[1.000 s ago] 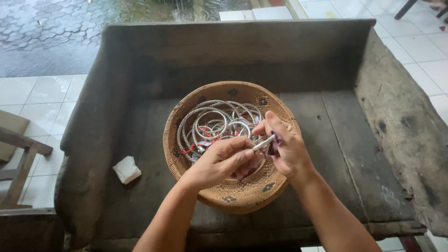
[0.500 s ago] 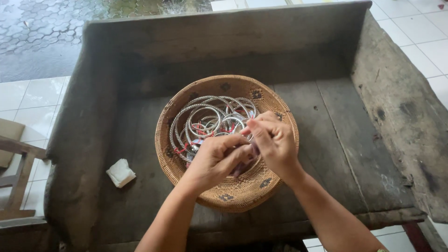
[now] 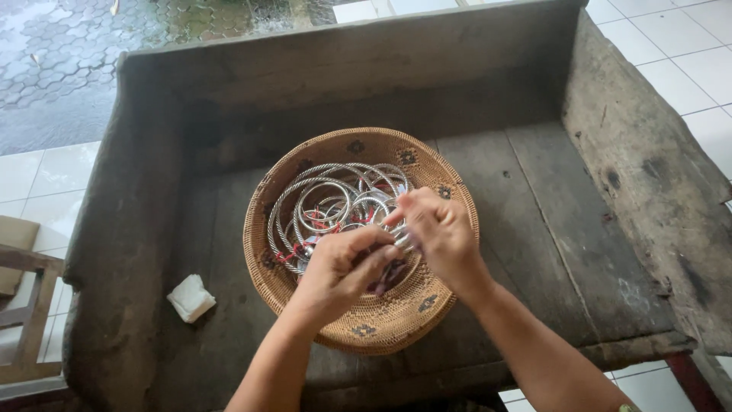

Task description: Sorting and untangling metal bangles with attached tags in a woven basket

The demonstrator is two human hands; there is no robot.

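A round woven basket (image 3: 427,305) sits on a dark wooden bench. Inside lie several silver twisted-wire bangles (image 3: 320,200) with red threads among them. Both hands hover over the basket's right half, fingers pinched together. My left hand (image 3: 343,267) and my right hand (image 3: 435,229) meet on a small silver piece (image 3: 402,241), mostly hidden between the fingers. A dark purplish thing shows just below my left fingers.
A folded white tissue (image 3: 191,297) lies on the bench seat left of the basket. The bench has a tall back (image 3: 351,69) and raised side arms. A wooden chair (image 3: 23,305) stands at the left on white floor tiles.
The silver rod, plainly visible a second ago, is now covered by my closing fingers. Both hands drew closer together over the basket. The view shifted slightly.
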